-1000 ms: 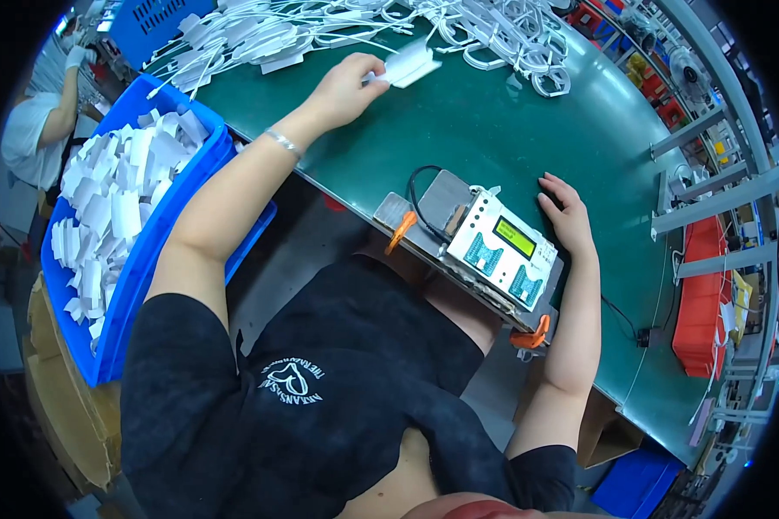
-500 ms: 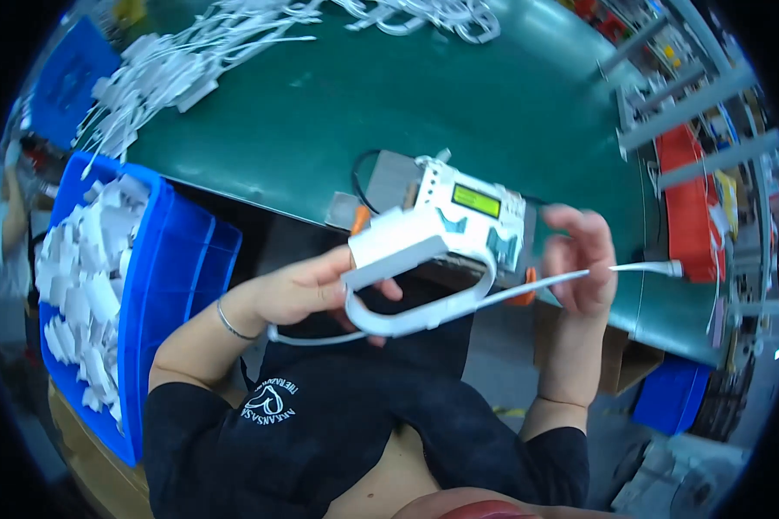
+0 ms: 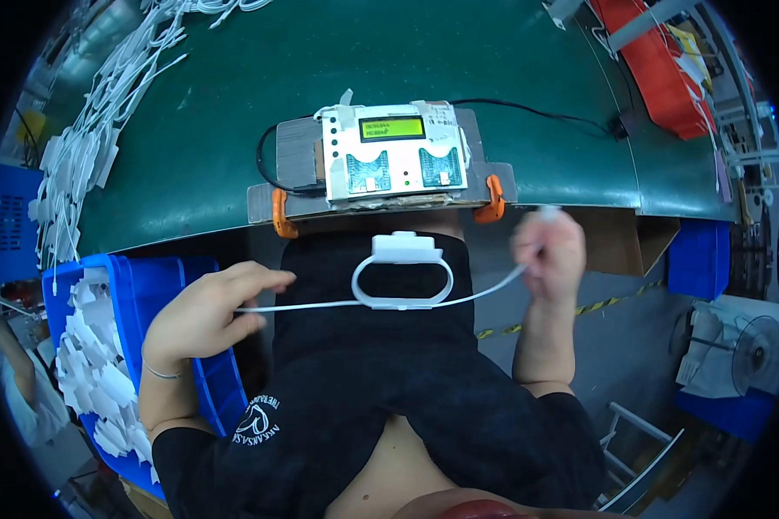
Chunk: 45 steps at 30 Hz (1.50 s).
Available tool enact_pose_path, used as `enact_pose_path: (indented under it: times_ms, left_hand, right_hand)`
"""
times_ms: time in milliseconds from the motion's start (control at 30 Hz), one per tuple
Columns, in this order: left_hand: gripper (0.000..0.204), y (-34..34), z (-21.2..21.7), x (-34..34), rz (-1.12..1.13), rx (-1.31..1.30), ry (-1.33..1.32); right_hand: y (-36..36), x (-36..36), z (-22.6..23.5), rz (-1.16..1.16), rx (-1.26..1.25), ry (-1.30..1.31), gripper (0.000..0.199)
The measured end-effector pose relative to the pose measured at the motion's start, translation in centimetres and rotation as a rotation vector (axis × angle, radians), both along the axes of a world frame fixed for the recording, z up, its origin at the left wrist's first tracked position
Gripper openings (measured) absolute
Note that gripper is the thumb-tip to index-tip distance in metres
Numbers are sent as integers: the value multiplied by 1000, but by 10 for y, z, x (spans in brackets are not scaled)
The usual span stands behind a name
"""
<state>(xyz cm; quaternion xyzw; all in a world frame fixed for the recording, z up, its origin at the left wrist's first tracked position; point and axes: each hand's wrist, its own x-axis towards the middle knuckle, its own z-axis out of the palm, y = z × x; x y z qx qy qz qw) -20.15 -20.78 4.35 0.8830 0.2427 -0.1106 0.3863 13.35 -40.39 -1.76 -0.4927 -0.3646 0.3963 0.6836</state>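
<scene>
Between my hands hangs a white cable (image 3: 476, 297), its middle wound into an oval loop. A white paper sleeve or tag (image 3: 405, 250) sits at the top of the loop. One tail of the cable runs into my left hand (image 3: 212, 316), whose thumb and forefinger stand apart while the other fingers appear curled on it. My right hand (image 3: 552, 255) is closed on the other end, with a pale connector tip showing above the fingers. Just beyond the cable stands a white tester box (image 3: 395, 151) with a lit yellow-green display and two green socket boards.
Orange clamps (image 3: 280, 214) hold the tester's grey base at the edge of the green table (image 3: 234, 78). Many white cables (image 3: 104, 121) lie at far left. A blue bin (image 3: 134, 346) of white paper pieces is beside my left arm; a cardboard box (image 3: 619, 242) is at right.
My view has turned, so the tester now appears upright and further left. The loop has swung level between my hands, its tag on top. My right hand has closed on the cable end.
</scene>
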Motion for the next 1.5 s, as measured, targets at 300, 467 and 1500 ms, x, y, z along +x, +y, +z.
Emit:
enact_pose_path:
  times_ms: [300, 467, 1500]
  left_hand:
    - [17, -24, -13, 56, 505, -719, -774]
    - [15, -36, -39, 88, 454, -350, -678]
    - [16, -15, -38, 106, 110, 604, -484]
  right_hand:
    - [56, -52, -21, 81, -301, 209, 31]
    - [60, -60, -21, -40, -202, 340, 32]
    - [55, -56, -19, -41, -284, 259, 30]
